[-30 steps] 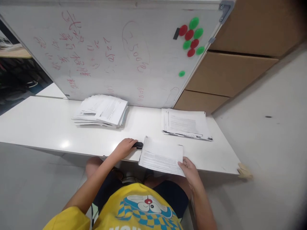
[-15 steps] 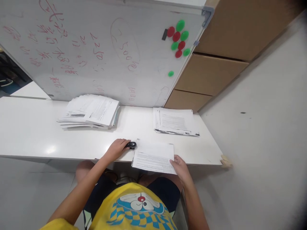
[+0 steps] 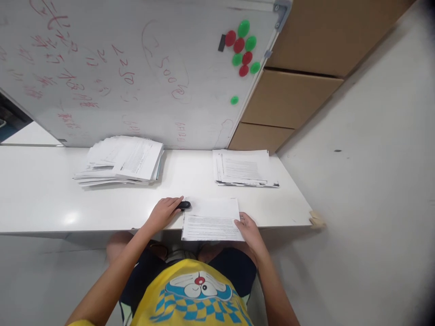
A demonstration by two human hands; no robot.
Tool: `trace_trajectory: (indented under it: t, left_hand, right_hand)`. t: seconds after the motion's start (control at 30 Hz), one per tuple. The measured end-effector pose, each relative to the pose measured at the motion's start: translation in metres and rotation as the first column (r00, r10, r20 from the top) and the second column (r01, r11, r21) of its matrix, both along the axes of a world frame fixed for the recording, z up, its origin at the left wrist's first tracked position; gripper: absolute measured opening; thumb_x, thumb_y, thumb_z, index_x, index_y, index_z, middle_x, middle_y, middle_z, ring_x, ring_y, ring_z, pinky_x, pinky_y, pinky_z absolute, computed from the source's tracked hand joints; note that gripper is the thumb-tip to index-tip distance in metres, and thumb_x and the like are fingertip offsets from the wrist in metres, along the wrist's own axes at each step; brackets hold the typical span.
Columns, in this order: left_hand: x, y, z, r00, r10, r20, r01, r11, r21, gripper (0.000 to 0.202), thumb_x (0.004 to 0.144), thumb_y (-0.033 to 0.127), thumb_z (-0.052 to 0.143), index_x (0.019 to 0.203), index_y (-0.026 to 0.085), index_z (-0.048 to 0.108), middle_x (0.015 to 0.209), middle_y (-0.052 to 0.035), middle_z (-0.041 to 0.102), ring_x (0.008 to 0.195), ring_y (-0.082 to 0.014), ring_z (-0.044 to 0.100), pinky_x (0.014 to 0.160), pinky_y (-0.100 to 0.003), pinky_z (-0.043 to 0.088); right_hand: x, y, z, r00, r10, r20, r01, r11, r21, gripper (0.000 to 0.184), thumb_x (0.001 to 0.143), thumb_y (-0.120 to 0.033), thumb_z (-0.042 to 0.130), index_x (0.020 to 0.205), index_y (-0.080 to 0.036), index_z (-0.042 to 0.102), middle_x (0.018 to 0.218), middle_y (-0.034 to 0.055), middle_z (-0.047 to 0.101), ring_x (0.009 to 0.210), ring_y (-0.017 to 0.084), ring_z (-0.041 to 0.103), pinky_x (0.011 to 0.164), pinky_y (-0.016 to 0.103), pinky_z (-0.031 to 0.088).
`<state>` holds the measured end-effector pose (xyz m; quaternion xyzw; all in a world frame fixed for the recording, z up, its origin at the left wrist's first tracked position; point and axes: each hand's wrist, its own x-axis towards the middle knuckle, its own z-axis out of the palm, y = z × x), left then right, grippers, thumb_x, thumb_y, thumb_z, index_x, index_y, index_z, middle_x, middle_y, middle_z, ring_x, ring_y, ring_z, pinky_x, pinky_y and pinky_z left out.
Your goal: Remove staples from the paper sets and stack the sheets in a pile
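Note:
My left hand [image 3: 165, 212] is closed around a small black stapler [image 3: 184, 205] at the table's front edge. The stapler's nose overlaps the left edge of a printed sheet of paper [image 3: 212, 219]; whether more sheets lie beneath it I cannot tell. At the sheet's right edge, my right hand [image 3: 248, 228] pinches it, thumb on top and fingers below. The near part of the paper sticks out past the table edge, above my lap.
A thick, uneven paper stack [image 3: 122, 163] lies at the back left of the white table [image 3: 41, 190]. A lower paper pile [image 3: 244, 167] sits at the back right. Behind stand a whiteboard [image 3: 112, 108] with magnets and several cardboard boxes [image 3: 292, 97]. A wall [image 3: 367, 190] rises at right.
The paper has shifted left, so its left edge now lies under the stapler's nose. My right hand moved left with it. The whole view has also shifted slightly.

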<state>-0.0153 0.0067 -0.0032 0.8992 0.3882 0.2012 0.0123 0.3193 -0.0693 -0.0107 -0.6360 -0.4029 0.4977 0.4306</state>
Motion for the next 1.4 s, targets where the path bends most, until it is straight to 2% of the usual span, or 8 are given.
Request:
trace_trajectory:
  t: [0.4,0.6,0.7,0.87,1.07,1.23,1.3,1.4]
  left_hand:
    - [0.014,-0.007,0.002,0.993,0.054,-0.101,-0.053,0.998,0.018,0.034,0.096,0.028,0.041,0.127,0.017,0.052,0.114,-0.0112,0.066,0.101,-0.0242,0.06,0.082,-0.039,0.041]
    - [0.01,-0.006,-0.001,0.995,0.083,-0.05,-0.083,0.997,0.009,0.038,0.097,0.03,0.039,0.132,0.019,0.049,0.114,-0.0111,0.066,0.1,-0.0239,0.06,0.082,-0.038,0.042]
    - [0.009,-0.006,-0.001,0.996,0.082,-0.037,-0.081,0.996,0.026,0.039,0.096,0.029,0.04,0.133,0.02,0.049,0.114,-0.0118,0.066,0.1,-0.0241,0.061,0.082,-0.038,0.043]
    - [0.009,-0.007,0.0,0.997,0.08,-0.002,-0.08,0.994,0.08,0.038,0.096,0.027,0.043,0.132,0.019,0.049,0.115,-0.0108,0.066,0.101,-0.0242,0.06,0.083,-0.038,0.044]
    - [0.007,-0.014,0.0,0.996,0.089,0.029,-0.092,0.985,0.143,0.04,0.093,0.027,0.047,0.132,0.019,0.049,0.116,-0.0101,0.066,0.104,-0.0249,0.058,0.087,-0.038,0.046]
    - [-0.005,-0.009,0.008,0.98,0.158,0.121,-0.168,0.983,0.08,0.038,0.092,0.027,0.047,0.128,0.022,0.053,0.12,-0.0096,0.062,0.114,-0.0249,0.053,0.096,-0.042,0.043]
    - [-0.017,0.007,0.019,0.955,0.265,0.133,-0.278,0.956,0.09,0.038,0.09,0.027,0.048,0.127,0.023,0.054,0.127,-0.0104,0.059,0.121,-0.028,0.048,0.1,-0.047,0.039]
    - [-0.044,0.042,0.035,0.882,0.455,0.12,-0.469,0.868,0.164,0.049,0.084,0.024,0.051,0.133,0.021,0.049,0.142,-0.0136,0.046,0.137,-0.037,0.03,0.105,-0.058,0.027]
  right_hand:
    - [0.005,0.0,-0.007,0.999,-0.017,0.051,0.018,0.999,-0.035,0.033,0.07,-0.045,0.063,0.093,-0.022,0.059,0.085,0.0058,0.072,0.082,0.026,0.067,0.074,0.036,0.05]
    - [0.028,0.008,0.007,0.998,-0.017,0.065,0.017,1.0,0.0,0.032,0.071,-0.044,0.064,0.093,-0.021,0.062,0.083,0.0053,0.072,0.077,0.024,0.066,0.069,0.034,0.049]
    - [0.067,0.039,0.016,0.956,-0.211,0.202,0.19,0.975,0.117,0.036,0.066,-0.043,0.066,0.092,-0.019,0.063,0.076,0.0045,0.069,0.072,0.022,0.063,0.065,0.032,0.048]
    - [0.128,0.138,0.02,0.827,-0.397,0.398,0.331,0.916,0.226,0.039,0.072,-0.035,0.052,0.103,-0.014,0.061,0.081,0.0072,0.066,0.071,0.02,0.059,0.065,0.032,0.047]
    - [0.134,0.206,0.02,0.732,-0.42,0.536,0.301,0.906,0.298,0.044,0.068,-0.029,0.059,0.109,-0.011,0.061,0.107,0.0186,0.061,0.104,0.031,0.052,0.095,0.049,0.035]
    - [0.096,0.174,-0.004,0.527,-0.698,0.484,0.43,0.711,0.557,0.069,0.072,-0.043,0.063,0.132,-0.013,0.046,0.134,0.0222,0.043,0.116,0.034,0.046,0.1,0.053,0.032]
    - [0.072,0.142,-0.018,0.561,-0.754,0.342,0.484,0.634,0.603,0.072,0.075,-0.05,0.059,0.134,-0.013,0.041,0.135,0.0215,0.041,0.115,0.03,0.049,0.099,0.048,0.037]
    - [0.04,0.086,-0.032,0.657,-0.724,0.208,0.558,0.654,0.512,0.069,0.08,-0.058,0.051,0.133,-0.017,0.04,0.137,0.019,0.039,0.118,0.028,0.049,0.096,0.042,0.042]
